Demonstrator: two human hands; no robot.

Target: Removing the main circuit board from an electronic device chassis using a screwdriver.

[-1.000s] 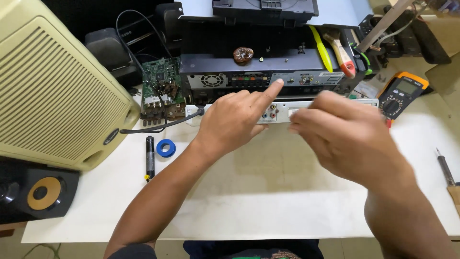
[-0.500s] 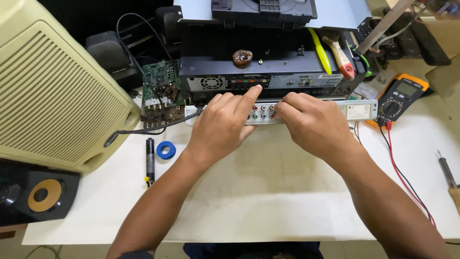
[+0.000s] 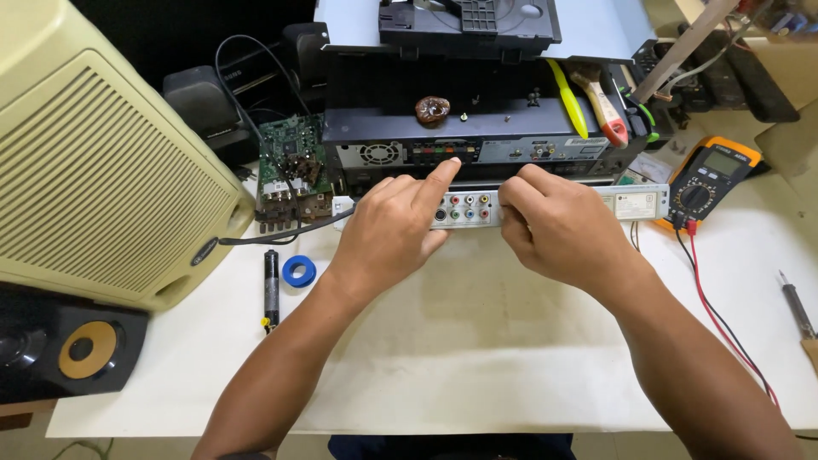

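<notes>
Hands are settling closer on the panel (image 3: pixel 545 204): left hand (image 3: pixel 396 230) gripping it with forefinger out toward 12, right hand (image 3: pixel 558 226) pinching it. Twisting risks straining the cable (image 3: pixel 281 234).

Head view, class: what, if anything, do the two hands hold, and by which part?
Both hold the silver connector panel: the left hand at its left end, the right hand around its middle.

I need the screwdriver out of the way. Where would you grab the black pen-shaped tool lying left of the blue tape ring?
Probably pinch the black pen-shaped tool across its barrel at mid-length, coming straight down from above. It lies flat on the white table, lengthwise toward the viewer, with bare table on its left; the blue tape ring crowds its right.
</notes>
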